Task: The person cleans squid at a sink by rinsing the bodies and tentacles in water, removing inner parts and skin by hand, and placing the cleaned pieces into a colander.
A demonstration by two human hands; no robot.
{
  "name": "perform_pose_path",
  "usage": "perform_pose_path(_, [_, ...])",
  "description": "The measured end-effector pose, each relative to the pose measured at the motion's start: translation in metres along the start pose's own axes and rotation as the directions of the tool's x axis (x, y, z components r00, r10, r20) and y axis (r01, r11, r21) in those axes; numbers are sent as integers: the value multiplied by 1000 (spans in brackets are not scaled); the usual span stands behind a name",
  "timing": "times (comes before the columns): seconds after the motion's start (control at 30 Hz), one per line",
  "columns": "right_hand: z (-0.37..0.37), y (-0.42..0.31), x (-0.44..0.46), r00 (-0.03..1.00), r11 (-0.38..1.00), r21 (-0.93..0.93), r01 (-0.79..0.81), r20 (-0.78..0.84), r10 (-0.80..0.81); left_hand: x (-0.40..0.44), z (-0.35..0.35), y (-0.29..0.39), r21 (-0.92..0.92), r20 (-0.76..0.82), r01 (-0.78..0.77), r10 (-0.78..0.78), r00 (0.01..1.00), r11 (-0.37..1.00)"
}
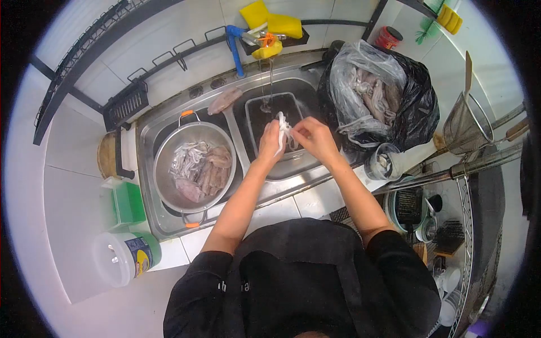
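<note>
Over the right sink basin, my left hand (269,142) is closed around a limp white piece of squid (282,127), which sticks up past the fingers. My right hand (314,138) pinches at the piece's right side with thumb and fingertips. Below both hands lies a clear rectangular tub (248,115) under a thin stream of water (271,79). To the left, a metal pot with orange-tipped handles (159,169) holds white squid tentacles (189,159) and pinkish squid bodies (216,172). One whole squid (224,101) rests at the back of the sink divider.
A plastic-lined black bag (417,112) with more squid stands right of the basin. Near it are a clear cup (384,163) of scraps and a strainer (466,127). Yellow sponges (284,25) sit behind the blue tap (235,53). A white-lidded tub (115,259) stands left.
</note>
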State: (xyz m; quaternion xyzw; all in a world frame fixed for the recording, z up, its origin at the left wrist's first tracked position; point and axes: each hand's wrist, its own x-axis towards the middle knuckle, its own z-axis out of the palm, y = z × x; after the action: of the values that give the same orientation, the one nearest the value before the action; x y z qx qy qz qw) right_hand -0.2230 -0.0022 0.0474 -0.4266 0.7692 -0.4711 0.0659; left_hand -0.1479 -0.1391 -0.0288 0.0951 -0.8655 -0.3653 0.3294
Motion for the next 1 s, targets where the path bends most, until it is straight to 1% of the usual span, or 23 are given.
perform_pose_path(0.07, [8,4,4,1000,1000,4,-4,-6,4,0,-1,4,63,3,-83,83,997,995])
perform_pose_path(0.13, [10,8,8,1000,1000,6,-3,-9,3,0,0,8,86,12,-87,86,996,992])
perform_pose_path(0.2, [11,7,10,996,996,28,-81,49,79,0,-2,9,114,13,-82,81,997,990])
perform_pose_path(0.3, [11,7,12,994,998,1,-65,89,65,-1,-3,7,98,40,-93,90,995,991])
perform_pose_path(0.37, [7,2,13,993,998,-38,-50,106,54,-2,-3,7,106,96,-52,42,994,993])
perform_pose_path(0.5, [3,-7,15,988,990,-139,9,154,12,-2,-4,10,74,100,-38,31,995,997])
perform_pose_path(0.53, [3,-3,15,988,990,-138,11,155,11,-2,-5,10,58,88,-40,35,996,997])
perform_pose_path(0.57, [2,3,14,972,986,73,-151,192,134,-2,-5,8,44,75,-43,40,996,998])
perform_pose_path(0.6, [1,8,15,936,912,271,-308,258,239,-1,-7,6,50,70,-42,38,997,998])
perform_pose_path(0.63, [-2,13,14,936,912,271,-307,262,237,0,-6,4,3,45,-40,40,998,999])
perform_pose_path(0.67, [-5,15,13,939,890,327,-317,240,247,0,-7,5,-45,22,-38,39,999,998])
perform_pose_path(0.7, [-9,18,11,942,865,382,-325,216,258,-1,-9,7,-44,21,-37,38,999,998])
perform_pose_path(0.73, [-13,24,7,942,864,384,-325,217,258,-2,-11,8,-137,16,-19,22,1000,990])
perform_pose_path(0.77, [-16,33,2,980,953,229,-200,30,198,-2,-14,9,-229,14,-3,7,1000,973])
perform_pose_path(0.8, [-19,45,-4,985,995,42,-93,-144,98,-2,-16,7,-228,15,-6,9,1000,974])
perform_pose_path(0.83, [-23,59,-10,992,966,-258,0,-120,-32,-2,-18,5,-340,84,59,-33,996,938])
perform_pose_path(0.87, [-19,87,-26,992,965,-261,-6,-123,-27,-4,-17,4,-446,161,134,-68,985,885])
perform_pose_path(0.9, [-10,123,-47,998,792,-610,-15,35,45,-8,-12,1,-451,167,135,-66,984,882])
perform_pose_path(0.93, [-1,145,-56,975,506,-861,45,149,167,-9,-8,-5,-479,237,243,-142,961,844])
perform_pose_path(0.97, [2,151,-51,962,555,-832,-20,135,236,-3,-7,-10,-496,303,341,-210,930,798])
perform_pose_path(1.0, [-5,132,-37,963,553,-833,-15,138,233,1,-8,-8,-499,298,340,-210,931,797])
